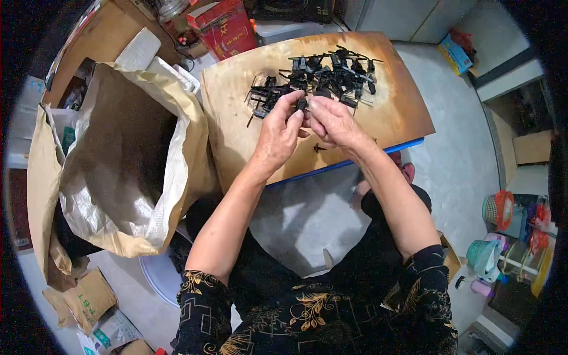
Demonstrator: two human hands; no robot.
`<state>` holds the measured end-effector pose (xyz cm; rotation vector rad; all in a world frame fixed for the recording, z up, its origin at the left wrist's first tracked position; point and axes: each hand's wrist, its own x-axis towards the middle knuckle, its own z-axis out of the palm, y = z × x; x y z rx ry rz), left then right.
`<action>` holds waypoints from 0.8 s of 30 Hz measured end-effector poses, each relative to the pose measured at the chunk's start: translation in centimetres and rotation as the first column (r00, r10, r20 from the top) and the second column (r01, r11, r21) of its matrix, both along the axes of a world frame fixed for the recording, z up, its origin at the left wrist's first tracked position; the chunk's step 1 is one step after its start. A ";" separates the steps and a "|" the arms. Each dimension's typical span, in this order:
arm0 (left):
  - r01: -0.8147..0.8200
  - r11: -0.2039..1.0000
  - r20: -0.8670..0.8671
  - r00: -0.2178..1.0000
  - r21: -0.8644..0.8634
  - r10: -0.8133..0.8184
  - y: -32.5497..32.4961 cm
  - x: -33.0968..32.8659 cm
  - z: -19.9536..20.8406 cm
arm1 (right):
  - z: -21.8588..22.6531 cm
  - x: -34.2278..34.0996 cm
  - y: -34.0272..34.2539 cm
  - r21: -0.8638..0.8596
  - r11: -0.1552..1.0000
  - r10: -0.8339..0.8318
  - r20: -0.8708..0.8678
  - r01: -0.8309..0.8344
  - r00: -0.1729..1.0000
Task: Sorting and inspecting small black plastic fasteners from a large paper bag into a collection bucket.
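Over the front part of a wooden board (236, 145), both my hands meet with fingertips close together. My left hand (281, 127) is closed, pinching a small black plastic part (302, 104) between thumb and fingers. Right beside it, my right hand (332, 121) is closed too, its thumb and forefinger pressed together at the part; whatever it grips is hidden by the fingers. Just beyond the hands lies a loose heap of black plastic parts (337, 74) with thin stems. One small black piece (319, 148) rests apart, near the board's front edge.
A large open paper sack (171, 177) with a pale woven lining stands left of the board. Behind the board is a red box (228, 29). A blue edge (355, 158) shows under the board. Baskets and bags (500, 210) sit far right; brown packages (92, 299) lie lower left.
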<state>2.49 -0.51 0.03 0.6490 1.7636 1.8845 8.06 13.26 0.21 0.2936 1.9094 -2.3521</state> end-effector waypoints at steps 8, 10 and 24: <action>-0.003 1.000 -0.079 0.997 -0.001 0.003 0.1 -0.8 0.0 | 1.2 -0.2 -1.1 -0.009 1.000 -0.027 -0.007 0.027 1.000; -0.004 1.000 -0.083 0.997 -0.007 0.003 0.1 -1.0 0.1 | 1.3 -0.4 -1.1 -0.030 0.999 -0.020 0.007 0.020 1.000; -0.144 0.990 -0.134 0.981 -0.017 0.140 -0.1 -1.8 0.4 | 1.1 -2.4 -2.0 -0.131 0.991 0.026 0.055 -0.018 0.998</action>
